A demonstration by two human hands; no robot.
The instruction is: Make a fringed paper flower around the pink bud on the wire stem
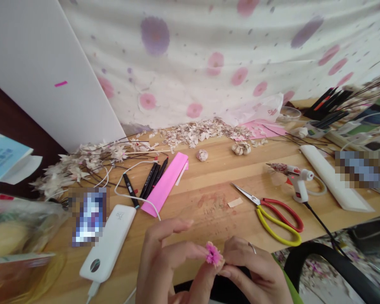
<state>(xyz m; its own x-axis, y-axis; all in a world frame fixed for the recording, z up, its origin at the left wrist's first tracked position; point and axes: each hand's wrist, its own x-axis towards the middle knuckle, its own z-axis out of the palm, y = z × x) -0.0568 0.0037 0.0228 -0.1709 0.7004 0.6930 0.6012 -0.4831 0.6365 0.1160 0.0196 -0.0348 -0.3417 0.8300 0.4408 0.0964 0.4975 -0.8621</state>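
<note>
A small pink paper flower [213,254] sits between my two hands near the front edge of the wooden table [209,185]. My left hand [169,264] touches it with the fingertips, the index finger raised above. My right hand [255,272], with a ring on one finger, pinches the flower from the right side. Both hands are closed around the flower.
Red-and-yellow scissors [274,213], a glue gun [296,179], a folded pink paper [167,182], black markers [152,179], a white power bank [109,242] and a phone [89,215] lie on the table. White paper blossoms on twigs [82,162] and paper scraps [199,131] lie further back.
</note>
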